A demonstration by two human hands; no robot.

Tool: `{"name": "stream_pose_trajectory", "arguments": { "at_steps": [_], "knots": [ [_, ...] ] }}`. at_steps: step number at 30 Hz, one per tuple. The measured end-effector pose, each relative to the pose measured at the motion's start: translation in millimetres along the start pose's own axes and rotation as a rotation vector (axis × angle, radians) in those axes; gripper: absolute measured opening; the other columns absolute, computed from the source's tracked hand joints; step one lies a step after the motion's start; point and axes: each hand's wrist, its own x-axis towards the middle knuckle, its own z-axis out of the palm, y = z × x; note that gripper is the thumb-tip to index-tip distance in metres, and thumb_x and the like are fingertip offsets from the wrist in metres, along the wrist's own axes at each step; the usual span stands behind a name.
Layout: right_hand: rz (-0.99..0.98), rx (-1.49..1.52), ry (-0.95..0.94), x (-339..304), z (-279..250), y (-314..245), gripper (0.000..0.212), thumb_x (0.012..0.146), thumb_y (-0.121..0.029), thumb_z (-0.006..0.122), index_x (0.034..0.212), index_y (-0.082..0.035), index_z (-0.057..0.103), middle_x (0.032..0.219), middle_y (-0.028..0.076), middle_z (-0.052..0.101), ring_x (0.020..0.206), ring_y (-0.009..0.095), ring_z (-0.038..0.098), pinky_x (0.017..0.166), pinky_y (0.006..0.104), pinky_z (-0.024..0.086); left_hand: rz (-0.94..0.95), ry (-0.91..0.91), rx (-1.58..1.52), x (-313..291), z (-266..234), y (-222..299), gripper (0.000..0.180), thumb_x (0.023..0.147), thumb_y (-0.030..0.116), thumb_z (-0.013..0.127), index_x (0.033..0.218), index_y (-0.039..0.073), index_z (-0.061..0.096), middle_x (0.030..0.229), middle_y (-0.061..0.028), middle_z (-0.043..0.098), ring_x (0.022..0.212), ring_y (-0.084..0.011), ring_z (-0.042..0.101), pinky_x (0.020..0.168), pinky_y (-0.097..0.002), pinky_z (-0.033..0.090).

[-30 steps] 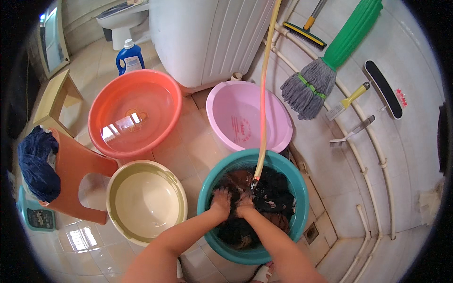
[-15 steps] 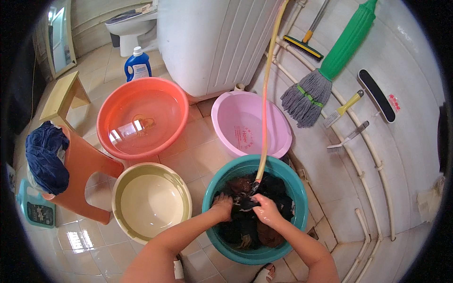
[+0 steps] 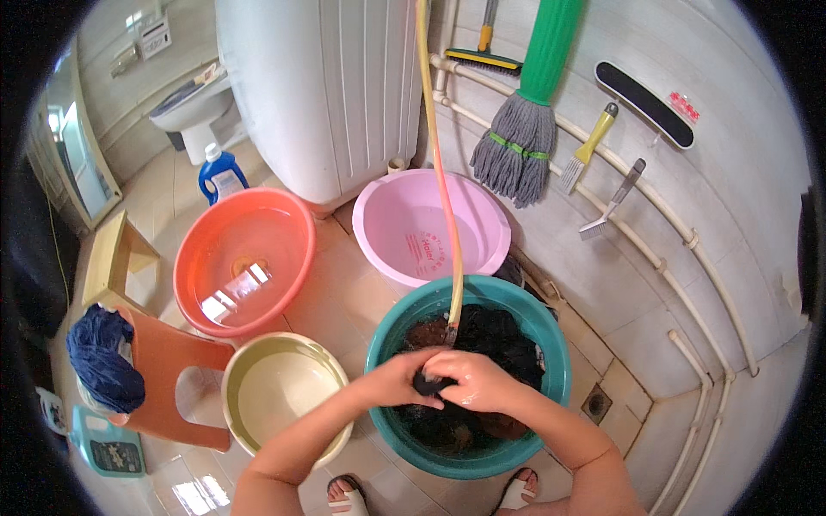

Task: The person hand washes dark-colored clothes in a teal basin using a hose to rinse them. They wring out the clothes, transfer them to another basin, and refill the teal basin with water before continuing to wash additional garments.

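Note:
Both my hands meet above the teal basin (image 3: 555, 361), which holds water and dark wet clothes (image 3: 503, 335). My left hand (image 3: 403, 378) curls round a small black wet cloth (image 3: 428, 384). From the other side my right hand (image 3: 473, 380) pinches the same cloth, its fingers closed. Most of the cloth is hidden by my fingers. A yellowish and pink hose (image 3: 443, 198) hangs down into the basin, its lower end just behind my hands. Something brown lies in the water near the hose end.
A pink basin (image 3: 370, 224), an orange basin with water (image 3: 185, 284) and a cream basin (image 3: 237, 404) stand around. Dark blue cloth (image 3: 103, 357) lies on an orange stool (image 3: 159, 344). A mop (image 3: 516, 142) and brushes hang at the right wall. A floor drain (image 3: 595, 402) lies right of the teal basin.
My hands have come together and lifted up from the clothes with the black cloth between them. The view has turned, and my left hand has left the wet clothes it was pressing on.

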Motion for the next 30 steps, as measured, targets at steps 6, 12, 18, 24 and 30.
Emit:
{"name": "stream_pose_trajectory", "arguments": {
  "at_steps": [6, 12, 18, 24, 30],
  "knots": [
    [0.517, 0.141, 0.098, 26, -43, 76, 0.027, 0.079, -0.031, 0.063, 0.084, -0.004, 0.065, 0.084, 0.013, 0.065, 0.078, 0.029, 0.061, 0.072, 0.0376, 0.048, -0.439, 0.064, 0.462, -8, 24, -48, 0.035, 0.071, 0.007, 0.06, 0.106, 0.003, 0.058, 0.087, -0.021, 0.062, 0.082, -0.0317, 0.061, 0.077, -0.0371, 0.047],
    [0.812, 0.046, 0.518, 42, -17, 193, 0.055, 0.075, -0.051, 0.06, 0.101, -0.003, 0.062, 0.093, 0.01, 0.064, 0.078, 0.024, 0.062, 0.066, 0.0353, 0.049, -0.499, 0.282, 0.306, 16, 18, -26, 0.029, 0.077, 0.015, 0.059, 0.104, 0.004, 0.059, 0.088, -0.0218, 0.061, 0.085, -0.0354, 0.059, 0.077, -0.0378, 0.047],
    [0.491, 1.251, 0.238, 63, -12, 184, 0.026, 0.081, -0.027, 0.062, 0.094, -0.005, 0.062, 0.073, -0.003, 0.055, 0.052, 0.003, 0.036, 0.039, 0.0167, 0.028, -0.523, 0.402, 0.183, 16, 7, -28, 0.025, 0.08, 0.01, 0.06, 0.103, 0.0, 0.059, 0.084, -0.0081, 0.064, 0.077, -0.0133, 0.057, 0.073, -0.0299, 0.046],
    [0.407, 1.066, 0.141, 56, -51, 123, 0.03, 0.08, -0.028, 0.064, 0.103, -0.008, 0.059, 0.086, -0.003, 0.058, 0.074, 0.005, 0.052, 0.059, 0.0184, 0.039, -0.643, 0.443, 0.175, 33, 12, -21, 0.025, 0.078, 0.002, 0.058, 0.103, -0.001, 0.059, 0.082, -0.0028, 0.061, 0.075, -0.0102, 0.053, 0.069, -0.0269, 0.045],
    [0.357, 1.08, 0.297, 44, -64, 135, 0.032, 0.079, -0.028, 0.065, 0.104, -0.009, 0.059, 0.099, 0.001, 0.061, 0.088, 0.011, 0.056, 0.07, 0.0244, 0.044, -0.572, 0.499, 0.116, 54, 22, 27, 0.031, 0.074, -0.003, 0.057, 0.104, -0.001, 0.059, 0.088, -0.0029, 0.062, 0.081, -0.0115, 0.056, 0.074, -0.0249, 0.044]
  ]
}}
